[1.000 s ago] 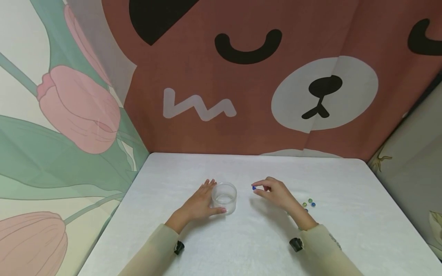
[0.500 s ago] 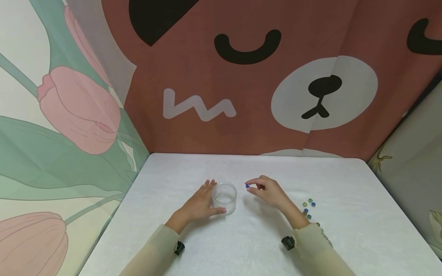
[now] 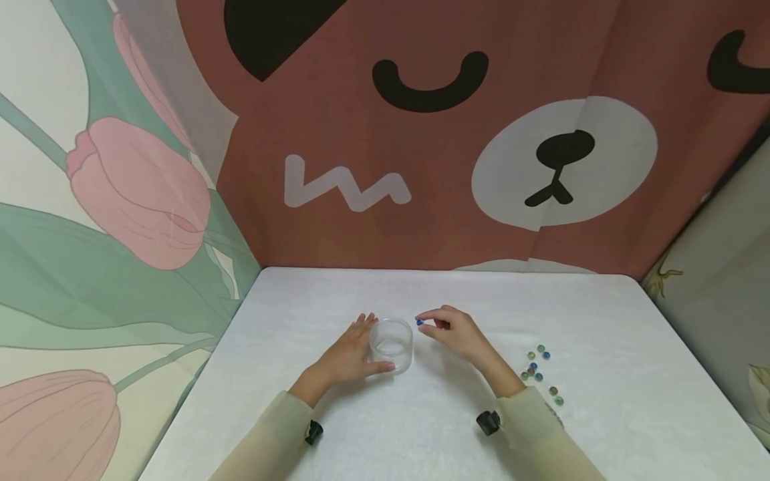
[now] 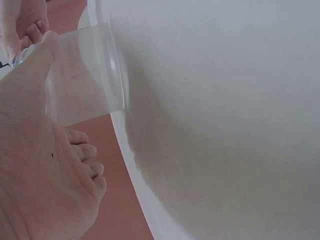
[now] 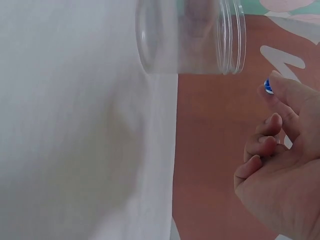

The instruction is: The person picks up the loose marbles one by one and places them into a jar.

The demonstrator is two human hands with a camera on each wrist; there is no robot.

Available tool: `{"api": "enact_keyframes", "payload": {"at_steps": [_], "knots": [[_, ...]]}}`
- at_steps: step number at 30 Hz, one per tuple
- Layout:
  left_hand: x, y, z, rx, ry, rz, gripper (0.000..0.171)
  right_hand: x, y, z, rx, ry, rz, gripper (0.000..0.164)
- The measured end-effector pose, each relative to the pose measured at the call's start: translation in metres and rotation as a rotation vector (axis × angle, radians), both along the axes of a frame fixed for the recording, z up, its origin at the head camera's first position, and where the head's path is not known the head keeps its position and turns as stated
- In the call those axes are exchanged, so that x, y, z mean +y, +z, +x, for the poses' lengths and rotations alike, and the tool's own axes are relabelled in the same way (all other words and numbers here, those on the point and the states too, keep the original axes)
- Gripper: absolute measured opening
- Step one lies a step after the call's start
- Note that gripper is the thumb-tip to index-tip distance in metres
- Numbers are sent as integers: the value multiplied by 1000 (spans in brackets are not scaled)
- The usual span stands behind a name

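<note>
A clear plastic jar (image 3: 391,347) stands upright on the white table, its threaded mouth showing in the right wrist view. My left hand (image 3: 347,357) holds it from the left, thumb across the front and fingers along the far left side. In the left wrist view, the jar wall (image 4: 82,75) lies against that hand. Between thumb and forefinger, my right hand (image 3: 460,334) pinches a small blue marble (image 3: 420,322), just right of the jar's rim and apart from it. The right wrist view shows the blue marble (image 5: 268,87) at the fingertips, beyond the jar's mouth.
Several green, blue and brownish marbles (image 3: 538,377) lie loose on the table (image 3: 601,321), right of the right forearm. Behind the table hangs a brown bear-print cloth (image 3: 337,240). A tulip-print cloth (image 3: 138,300) hangs at the left.
My right hand has moved left with the blue marble, closer to the jar's rim. More of the loose marbles show as the forearm shifts left. The left hand and jar stay put.
</note>
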State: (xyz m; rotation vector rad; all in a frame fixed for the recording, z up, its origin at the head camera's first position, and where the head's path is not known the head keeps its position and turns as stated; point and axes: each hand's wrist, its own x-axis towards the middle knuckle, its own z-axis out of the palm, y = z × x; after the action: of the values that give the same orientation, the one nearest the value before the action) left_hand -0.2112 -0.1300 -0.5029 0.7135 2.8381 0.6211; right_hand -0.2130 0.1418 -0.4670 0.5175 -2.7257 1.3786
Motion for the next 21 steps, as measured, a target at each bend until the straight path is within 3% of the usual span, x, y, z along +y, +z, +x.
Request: {"api": "enact_keyframes", "payload": {"at_steps": [21], "knots": [[1,1,1,8,-10,0,107,-26,-4,2,-64,-16,-64,21]]}}
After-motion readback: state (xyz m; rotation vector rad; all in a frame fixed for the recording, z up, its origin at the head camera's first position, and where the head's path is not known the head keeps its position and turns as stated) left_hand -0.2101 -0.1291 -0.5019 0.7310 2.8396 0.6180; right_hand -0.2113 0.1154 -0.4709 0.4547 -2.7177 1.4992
